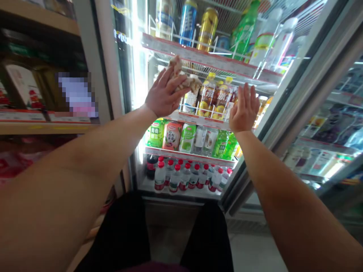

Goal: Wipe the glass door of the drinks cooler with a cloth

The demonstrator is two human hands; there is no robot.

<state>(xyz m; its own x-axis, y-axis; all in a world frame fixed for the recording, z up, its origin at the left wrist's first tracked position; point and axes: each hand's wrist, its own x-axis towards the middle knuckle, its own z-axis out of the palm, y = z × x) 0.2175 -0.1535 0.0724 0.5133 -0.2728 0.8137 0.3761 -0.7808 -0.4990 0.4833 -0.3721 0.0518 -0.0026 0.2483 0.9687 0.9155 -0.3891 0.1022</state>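
My left hand [166, 93] is stretched out before the lit drinks fridge, its fingers over a crumpled, pale brown-spotted cloth [177, 70] that sticks out past the fingertips. To the right, my right hand [244, 109] is raised with its palm facing the fridge and its fingers stretched upward, holding nothing. Both appear to be at the front plane of the fridge; whether they touch glass I cannot tell. Behind and between them, yellow-capped bottles of brown tea [208, 94] stand on the middle shelf.
Cans [188, 22] and a green bottle [246, 30] fill the upper shelf. Red-capped water bottles [176, 177] stand at the bottom. A metal door edge [272, 151] slants along the right. Wooden shelves [42, 128] with large bottles are on the left. My knees [210, 234] are below.
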